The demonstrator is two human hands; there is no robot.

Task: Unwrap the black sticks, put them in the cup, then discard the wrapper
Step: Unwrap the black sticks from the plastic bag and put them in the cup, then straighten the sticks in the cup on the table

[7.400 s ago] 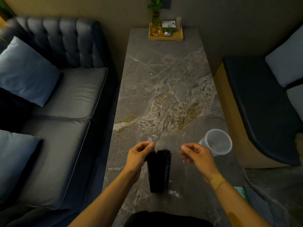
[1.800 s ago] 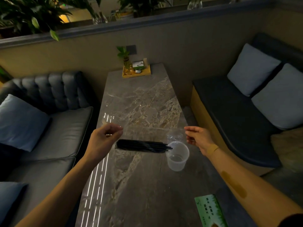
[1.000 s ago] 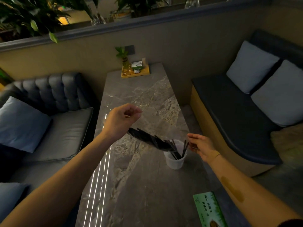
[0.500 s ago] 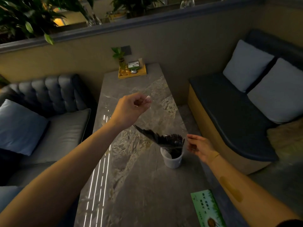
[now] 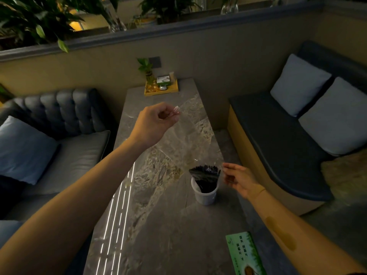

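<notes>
Head view shows your left hand (image 5: 153, 124) pinching the flimsy clear wrapper (image 5: 186, 143) at its top corner; your right hand (image 5: 239, 178) pinches its lower edge. Black sticks (image 5: 205, 172), light and loose, fan in the cup (image 5: 204, 192), so draw the wrapper off gently.

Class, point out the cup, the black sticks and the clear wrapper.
cup (image 5: 205, 195), head view, front wall.
black sticks (image 5: 205, 171), head view, fanned tops.
clear wrapper (image 5: 184, 139), head view, stretched middle.

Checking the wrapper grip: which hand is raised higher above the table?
The left hand, pinching the clear wrapper well above the table; the right hand stays low beside the cup.
</notes>
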